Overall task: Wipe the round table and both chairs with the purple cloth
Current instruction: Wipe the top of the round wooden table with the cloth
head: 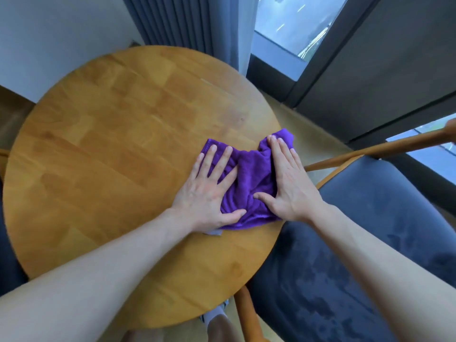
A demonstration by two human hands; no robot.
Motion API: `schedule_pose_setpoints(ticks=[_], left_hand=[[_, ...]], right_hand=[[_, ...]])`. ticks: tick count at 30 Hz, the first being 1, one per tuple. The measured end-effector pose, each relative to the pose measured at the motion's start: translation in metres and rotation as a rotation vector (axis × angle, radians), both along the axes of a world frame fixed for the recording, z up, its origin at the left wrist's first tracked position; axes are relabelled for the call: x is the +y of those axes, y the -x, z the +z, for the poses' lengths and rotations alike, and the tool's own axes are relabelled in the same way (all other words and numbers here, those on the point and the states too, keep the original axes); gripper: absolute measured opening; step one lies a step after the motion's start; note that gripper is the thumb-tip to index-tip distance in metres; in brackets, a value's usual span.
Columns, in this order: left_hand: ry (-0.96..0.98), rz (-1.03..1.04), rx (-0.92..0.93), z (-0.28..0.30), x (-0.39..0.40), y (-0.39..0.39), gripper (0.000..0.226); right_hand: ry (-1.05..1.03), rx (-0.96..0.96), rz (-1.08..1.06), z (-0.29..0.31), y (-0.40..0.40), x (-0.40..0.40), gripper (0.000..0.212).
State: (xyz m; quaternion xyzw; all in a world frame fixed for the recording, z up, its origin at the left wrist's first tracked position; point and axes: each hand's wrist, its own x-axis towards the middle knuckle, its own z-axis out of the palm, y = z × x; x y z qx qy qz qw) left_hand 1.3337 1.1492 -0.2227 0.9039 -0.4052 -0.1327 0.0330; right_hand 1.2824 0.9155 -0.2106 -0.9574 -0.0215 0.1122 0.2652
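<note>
Purple, soft-pile cloth [249,183] bunched on the round wooden table [118,144], right up near the table's right-hand edge, and both hands are flat on it. Left hand [209,191] presses down with fingers spread and straight, thumb lying along the cloth's near hem; right hand [286,181] does the same on the cloth's right side, fingers together and stretched out, thumb pointing in toward the middle. Nothing pinched or gripped, just palms bearing down, the two hands apart with a ridge of crumpled fabric between them.

Here's the risk as I judge it: the cloth's far right corner already sits at the table's rim, so a push further right could carry it off the edge and onto the dark blue upholstered chair seat [370,243] just beside the table. And that bunched middle means only part of the fabric is really meeting the wood, so a stroke may leave streaks unless it gets flattened.

Open room? Plenty. The whole left half and the far edge of the tabletop lie bare, wide sweeping space toward the grey curtain [187,21] side. The chair's wooden rail [370,150] angles in close at the right, so elbows want care there. By my reckoning the table is still under way and that chair seat is yet to be wiped.
</note>
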Motion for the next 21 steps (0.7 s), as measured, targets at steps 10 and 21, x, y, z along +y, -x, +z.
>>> schedule_pose_setpoints(ticks=[10, 21], left_hand=[[-0.050, 0.280, 0.009, -0.002, 0.009, -0.102, 0.103], [-0.059, 0.611, 0.000, -0.006, 0.132, -0.175, 0.104]], right_hand=[[0.012, -0.035, -0.097, -0.007, -0.126, 0.017, 0.115], [0.086, -0.076, -0.110, -0.014, -0.230, 0.124, 0.127]])
